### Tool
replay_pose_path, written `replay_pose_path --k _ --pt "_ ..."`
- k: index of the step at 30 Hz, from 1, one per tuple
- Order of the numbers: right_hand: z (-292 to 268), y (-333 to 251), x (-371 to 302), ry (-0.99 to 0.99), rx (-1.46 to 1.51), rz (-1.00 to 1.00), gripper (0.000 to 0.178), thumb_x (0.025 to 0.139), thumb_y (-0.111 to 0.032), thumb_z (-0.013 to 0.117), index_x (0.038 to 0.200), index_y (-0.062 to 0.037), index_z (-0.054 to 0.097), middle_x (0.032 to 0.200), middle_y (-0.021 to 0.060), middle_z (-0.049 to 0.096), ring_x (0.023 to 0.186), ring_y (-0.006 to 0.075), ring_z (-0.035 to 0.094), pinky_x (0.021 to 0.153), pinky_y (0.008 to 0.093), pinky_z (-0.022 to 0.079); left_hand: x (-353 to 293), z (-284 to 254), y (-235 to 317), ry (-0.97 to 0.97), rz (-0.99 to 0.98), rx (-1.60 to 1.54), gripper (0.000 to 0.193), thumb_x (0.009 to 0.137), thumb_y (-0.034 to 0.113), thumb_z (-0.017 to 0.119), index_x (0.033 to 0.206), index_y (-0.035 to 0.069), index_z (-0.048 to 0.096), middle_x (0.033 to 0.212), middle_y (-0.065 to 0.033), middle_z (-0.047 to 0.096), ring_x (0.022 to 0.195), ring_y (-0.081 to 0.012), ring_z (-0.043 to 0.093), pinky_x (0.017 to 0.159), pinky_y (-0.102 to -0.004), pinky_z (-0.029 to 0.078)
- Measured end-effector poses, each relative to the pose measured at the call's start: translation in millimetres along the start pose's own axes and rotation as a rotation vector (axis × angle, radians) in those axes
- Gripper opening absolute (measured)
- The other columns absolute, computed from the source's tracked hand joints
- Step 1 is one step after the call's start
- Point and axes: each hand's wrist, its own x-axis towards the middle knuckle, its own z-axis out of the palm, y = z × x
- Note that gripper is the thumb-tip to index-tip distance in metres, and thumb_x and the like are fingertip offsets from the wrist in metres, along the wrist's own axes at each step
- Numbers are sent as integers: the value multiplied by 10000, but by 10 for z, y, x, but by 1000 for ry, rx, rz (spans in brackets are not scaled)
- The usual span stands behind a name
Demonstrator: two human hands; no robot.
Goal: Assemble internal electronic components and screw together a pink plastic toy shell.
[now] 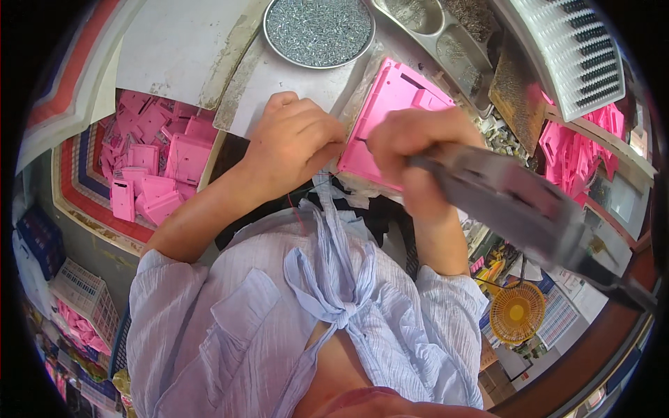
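A pink plastic housing [390, 104] lies tilted on the grey worktop [181, 42], close to my body. My right hand [418, 143] is closed around a grey electric screwdriver [516, 209]; its thin bit touches the housing's near left edge. My left hand [296, 143] rests curled on the worktop just left of the housing, its fingertips at that same edge. I cannot see whether anything is pinched in its fingers.
A round metal dish of small screws [319, 29] sits beyond my hands. Metal trays [446, 35] with more hardware stand at the back right. A heap of pink housings [153, 164] fills a bin at my left, more pink parts [578, 150] lie right. A white slotted rack [578, 49] stands far right.
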Motion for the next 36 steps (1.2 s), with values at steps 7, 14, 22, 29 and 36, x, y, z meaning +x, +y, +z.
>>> replay_pose_path --k 7,14,22,29,36 --pt "38 -226 47 3 244 -125 375 931 -346 733 1045 -44 542 646 49 538 552 176 523 520 342 430 56 69 97 38 5 -58 169 788 114 803 912 119 689 843 11 696 783 -186 639 885 -388 388" --pt "9 -128 -141 -23 353 -157 336 898 -187 780 1053 3 550 762 97 578 624 169 530 568 296 436 124 -43 172 -160 39 -43 235 752 96 788 973 105 709 1146 -31 727 1089 -208 651 947 -410 399" --pt "231 68 -321 24 5 -147 290 908 -231 759 938 -28 554 623 49 533 528 182 526 553 353 468 205 -57 34 -386 178 58 393 821 114 732 1213 127 711 1376 -22 677 1373 -208 551 1006 -441 372" --pt "180 182 -270 -50 -1 -256 259 906 -210 742 906 0 590 647 89 594 534 201 573 543 339 499 229 -27 119 -363 130 40 339 851 84 683 1188 113 713 1343 -10 692 1341 -196 575 994 -452 358" --pt "-972 -284 -545 244 130 -326 319 938 -316 583 1076 -31 557 650 50 521 561 187 474 564 364 424 595 279 414 -291 244 -60 405 771 -34 629 1159 61 695 1295 -101 684 1247 -320 601 1013 -455 442"
